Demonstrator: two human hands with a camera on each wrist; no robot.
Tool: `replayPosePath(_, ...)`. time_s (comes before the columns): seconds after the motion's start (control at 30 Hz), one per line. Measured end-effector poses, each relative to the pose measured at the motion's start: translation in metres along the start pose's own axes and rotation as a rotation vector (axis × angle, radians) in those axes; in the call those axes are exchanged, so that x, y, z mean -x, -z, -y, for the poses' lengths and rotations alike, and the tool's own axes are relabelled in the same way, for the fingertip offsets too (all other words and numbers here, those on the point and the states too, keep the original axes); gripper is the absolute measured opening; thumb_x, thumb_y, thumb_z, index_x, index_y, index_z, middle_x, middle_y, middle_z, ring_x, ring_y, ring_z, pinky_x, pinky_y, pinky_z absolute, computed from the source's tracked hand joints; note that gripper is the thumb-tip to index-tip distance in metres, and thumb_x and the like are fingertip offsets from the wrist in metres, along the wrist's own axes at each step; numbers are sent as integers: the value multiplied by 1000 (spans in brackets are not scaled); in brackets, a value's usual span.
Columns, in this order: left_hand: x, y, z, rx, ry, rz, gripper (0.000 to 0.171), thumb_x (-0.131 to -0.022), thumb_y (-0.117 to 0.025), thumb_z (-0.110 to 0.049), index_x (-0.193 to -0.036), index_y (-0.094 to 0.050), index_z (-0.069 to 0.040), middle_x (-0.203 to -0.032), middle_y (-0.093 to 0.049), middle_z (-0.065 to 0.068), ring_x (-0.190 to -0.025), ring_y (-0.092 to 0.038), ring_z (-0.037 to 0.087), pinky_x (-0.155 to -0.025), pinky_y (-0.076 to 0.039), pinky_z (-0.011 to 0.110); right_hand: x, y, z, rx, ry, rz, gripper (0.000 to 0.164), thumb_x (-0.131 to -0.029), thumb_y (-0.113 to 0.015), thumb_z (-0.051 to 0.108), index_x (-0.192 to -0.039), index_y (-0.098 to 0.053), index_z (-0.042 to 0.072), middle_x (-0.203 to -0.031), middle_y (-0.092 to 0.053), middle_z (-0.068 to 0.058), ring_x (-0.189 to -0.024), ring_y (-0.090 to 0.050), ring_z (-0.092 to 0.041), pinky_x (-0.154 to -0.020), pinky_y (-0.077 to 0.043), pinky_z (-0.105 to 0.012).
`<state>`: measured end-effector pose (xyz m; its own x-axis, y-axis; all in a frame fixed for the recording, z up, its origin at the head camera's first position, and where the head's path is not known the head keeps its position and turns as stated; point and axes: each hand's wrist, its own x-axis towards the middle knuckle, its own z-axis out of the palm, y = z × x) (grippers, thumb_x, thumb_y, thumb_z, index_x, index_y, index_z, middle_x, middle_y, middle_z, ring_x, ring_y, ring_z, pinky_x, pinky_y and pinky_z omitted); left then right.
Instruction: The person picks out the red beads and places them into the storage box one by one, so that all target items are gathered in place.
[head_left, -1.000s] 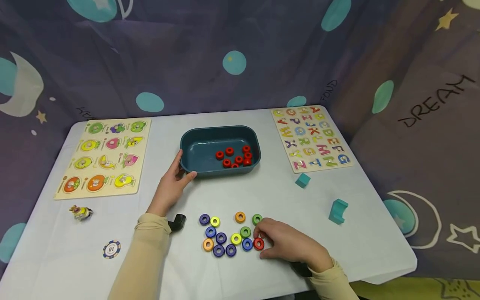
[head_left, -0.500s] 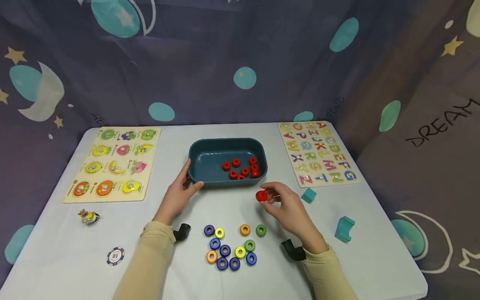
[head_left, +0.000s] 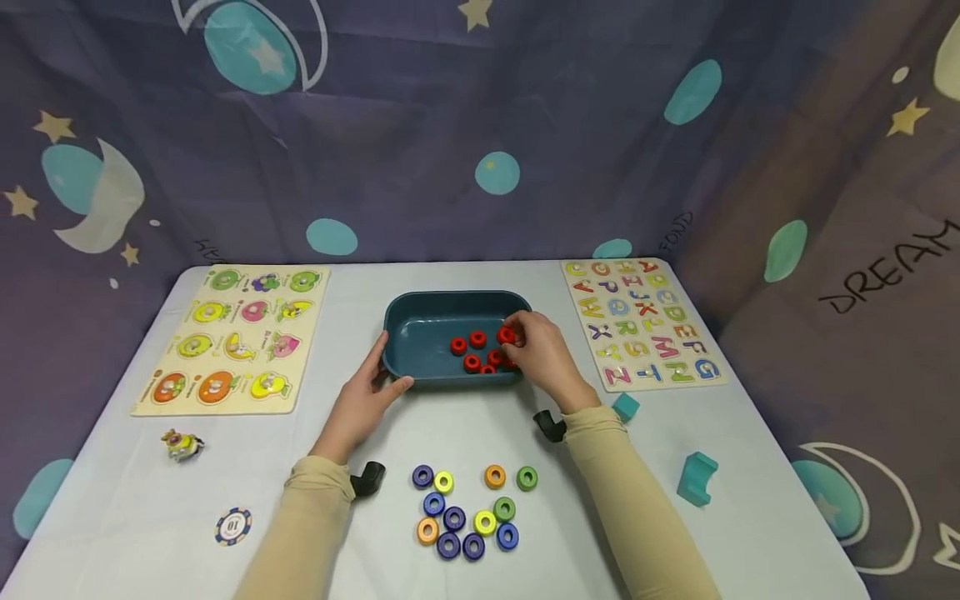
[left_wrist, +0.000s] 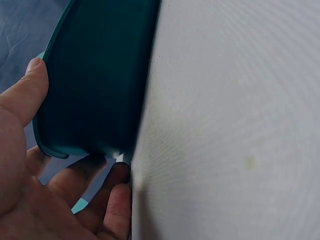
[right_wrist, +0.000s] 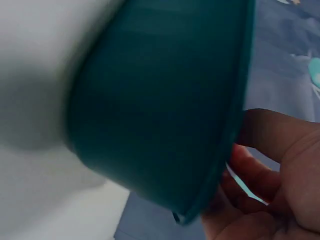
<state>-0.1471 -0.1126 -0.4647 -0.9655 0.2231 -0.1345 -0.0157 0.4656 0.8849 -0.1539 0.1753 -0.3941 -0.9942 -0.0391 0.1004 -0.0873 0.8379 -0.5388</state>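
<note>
A dark teal rectangular tray [head_left: 420, 337] stands at the back middle of the table, with several red rings [head_left: 477, 339] in its right half. My left hand [head_left: 358, 410] holds the tray's left end; in the left wrist view the thumb [left_wrist: 37, 82] lies on the rim and the fingers bend around the end wall. Over the tray's right end, my right hand [head_left: 546, 360] pinches a red ring [head_left: 506, 335] between thumb and fingers. From the right wrist the tray wall [right_wrist: 165, 100] hides most of that ring. Nearer me lie loose purple, blue, yellow, orange and green rings [head_left: 484, 522].
A fruit puzzle board [head_left: 232, 342] lies at left, a letter puzzle board [head_left: 641, 325] at right. A small figurine [head_left: 182, 445] and a poker chip [head_left: 233, 527] sit front left. A teal cube [head_left: 626, 407] and a teal arch block [head_left: 697, 478] lie at right.
My right hand picked up the red ring from among the loose rings and carried it up and over into the tray's right end. The left hand stays on the tray. The head view shifted.
</note>
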Motion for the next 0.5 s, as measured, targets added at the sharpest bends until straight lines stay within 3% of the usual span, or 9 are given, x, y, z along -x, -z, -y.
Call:
replayPosePath(0.3, 0, -4, -4, 12, -6, 0, 83, -90, -65, -42, -149, -9, -51, -153, -39, 9, -139, -41, 27, -115, -35, 44, -15, -6, -3, 68, -33, 52, 32, -87, -71, 14, -117, -63, 7, -107, -63, -11, -90, -57, -23, -78, -51, -35)
replayPosePath(0.5, 0, -4, -5, 5, -1, 2, 82, -89, -65, -44, -149, -8, -52, -153, -39, 8, -139, -42, 27, -114, -35, 44, -5, 2, -7, -14, -29, 12, 31, -92, -64, 18, -122, -62, 8, -114, -63, -12, -94, -61, -23, -81, -54, -38)
